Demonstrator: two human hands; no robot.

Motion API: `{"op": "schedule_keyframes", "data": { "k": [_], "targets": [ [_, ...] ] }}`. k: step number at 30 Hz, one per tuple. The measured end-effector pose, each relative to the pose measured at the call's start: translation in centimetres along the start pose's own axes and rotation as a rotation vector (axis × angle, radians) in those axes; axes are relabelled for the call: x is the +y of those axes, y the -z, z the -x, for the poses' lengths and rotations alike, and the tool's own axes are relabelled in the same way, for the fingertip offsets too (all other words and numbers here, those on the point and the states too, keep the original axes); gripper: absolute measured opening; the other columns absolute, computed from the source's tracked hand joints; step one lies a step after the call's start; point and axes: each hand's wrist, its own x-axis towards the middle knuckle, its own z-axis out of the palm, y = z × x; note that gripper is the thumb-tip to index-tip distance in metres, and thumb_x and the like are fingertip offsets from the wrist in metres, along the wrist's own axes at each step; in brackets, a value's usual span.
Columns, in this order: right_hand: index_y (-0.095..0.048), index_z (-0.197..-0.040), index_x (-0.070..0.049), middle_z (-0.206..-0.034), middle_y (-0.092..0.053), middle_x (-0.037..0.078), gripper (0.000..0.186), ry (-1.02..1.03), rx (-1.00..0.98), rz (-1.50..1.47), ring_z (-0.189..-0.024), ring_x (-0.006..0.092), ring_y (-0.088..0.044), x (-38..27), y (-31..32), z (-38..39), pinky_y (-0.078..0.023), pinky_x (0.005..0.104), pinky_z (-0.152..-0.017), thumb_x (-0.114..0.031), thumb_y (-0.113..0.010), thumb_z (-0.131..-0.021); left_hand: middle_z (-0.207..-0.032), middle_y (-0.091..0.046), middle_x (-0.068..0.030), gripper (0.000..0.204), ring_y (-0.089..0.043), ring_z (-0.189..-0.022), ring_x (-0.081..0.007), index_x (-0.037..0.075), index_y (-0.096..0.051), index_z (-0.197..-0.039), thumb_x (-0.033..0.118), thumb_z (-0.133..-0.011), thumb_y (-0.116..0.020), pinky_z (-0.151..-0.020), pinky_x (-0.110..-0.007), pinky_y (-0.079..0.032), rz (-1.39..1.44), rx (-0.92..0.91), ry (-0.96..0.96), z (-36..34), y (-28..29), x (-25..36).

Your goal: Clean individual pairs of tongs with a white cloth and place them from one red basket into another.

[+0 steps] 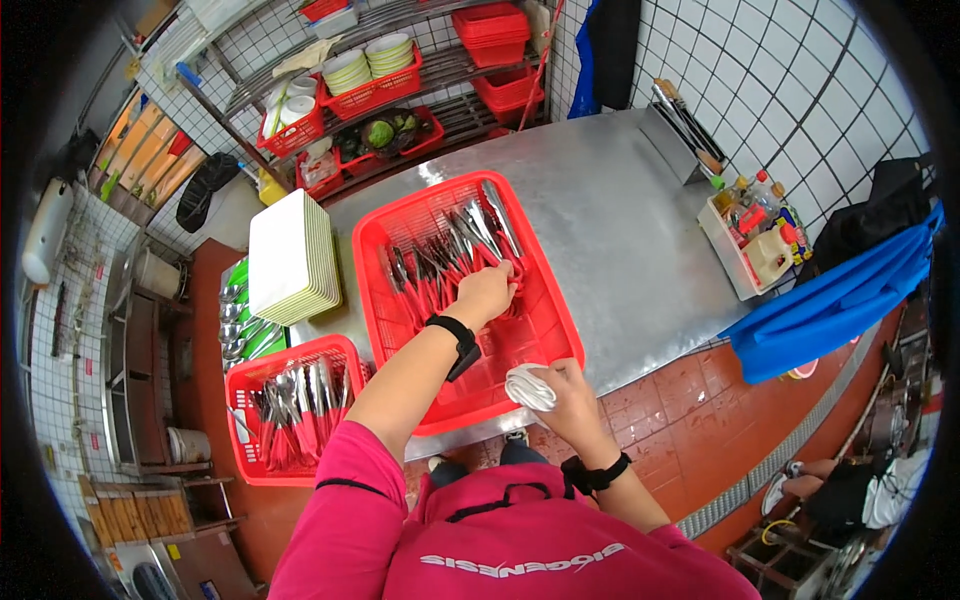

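Light, stiff-looking utensils (455, 235) near the large basket's (432, 193) far edge are being touched at graspable handles (415, 298) by the left hand (485, 295), grip unclear, cloth (530, 388) clutched in the right hand (572, 405).

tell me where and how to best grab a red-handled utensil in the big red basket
Probably by its red handle, from above and the near side: in the big red basket, the handles mostly point back that way, while the metal ends face away and crowd together.
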Motion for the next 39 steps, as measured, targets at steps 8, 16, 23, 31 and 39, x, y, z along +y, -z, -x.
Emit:
{"op": "schedule_keyframes", "data": {
  "k": [8,16,23,31,39],
  "targets": [
    [-0.078,-0.118,-0.013,-0.111,-0.063,0.012,0.046,-0.005,0.014,0.035,-0.099,0.0345,-0.07,1.0,-0.3,0.3,-0.058,0.0446,-0.083,-0.014,-0.09,-0.074,-0.089,-0.078,-0.0146,0.052,-0.078,-0.087,-0.0352,0.007,-0.064,-0.119,0.052,-0.095,-0.073,-0.073,-0.049,-0.06,-0.223,-0.071,-0.064,1.5,2.0,1.7],
    [-0.077,-0.118,-0.012,-0.112,-0.063,0.012,0.045,0.028,0.005,0.003,-0.099,0.0358,-0.07,0.7,-0.2,0.0,-0.058,0.0467,-0.084,-0.013,-0.089,-0.074,-0.094,-0.078,-0.0157,0.043,-0.078,-0.092,-0.035,0.007,-0.071,-0.116,0.047,-0.102,-0.064,-0.076,-0.048,-0.061,-0.16,-0.025,0.061,3.7,3.5,0.7],
    [-0.076,-0.12,-0.009,-0.11,-0.063,0.014,0.049,0.027,-0.013,0.02,-0.1,0.0345,-0.068,0.8,-0.3,0.0,-0.057,0.0434,-0.087,-0.011,-0.091,-0.074,-0.099,-0.078,-0.0185,0.039,-0.076,-0.096,-0.0404,0.012,-0.075,-0.114,0.046,-0.103,-0.059,-0.083,-0.055,-0.06,-0.015,0.033,0.207,8.3,7.1,-2.0],
    [-0.075,-0.121,-0.011,-0.114,-0.063,0.014,0.055,0.062,0.001,0.006,-0.102,0.0378,-0.069,1.1,-0.5,0.1,-0.058,0.0465,-0.088,-0.007,-0.09,-0.068,-0.103,-0.079,-0.016,0.045,-0.077,-0.101,-0.019,-0.004,-0.071,-0.115,0.04,-0.106,-0.069,-0.084,-0.035,-0.062,0.642,0.114,0.358,17.0,7.2,-8.0],
    [-0.074,-0.123,-0.006,-0.116,-0.06,0.015,0.056,0.033,0.057,-0.065,-0.106,0.0339,-0.067,1.0,-0.5,0.5,-0.057,0.0426,-0.093,0.001,-0.085,-0.068,-0.117,-0.077,-0.014,0.029,-0.074,-0.112,-0.0207,-0.004,-0.07,-0.119,0.023,-0.11,-0.064,-0.096,-0.035,-0.059,1.304,0.322,0.383,29.3,5.8,-9.5]
  ]
}}
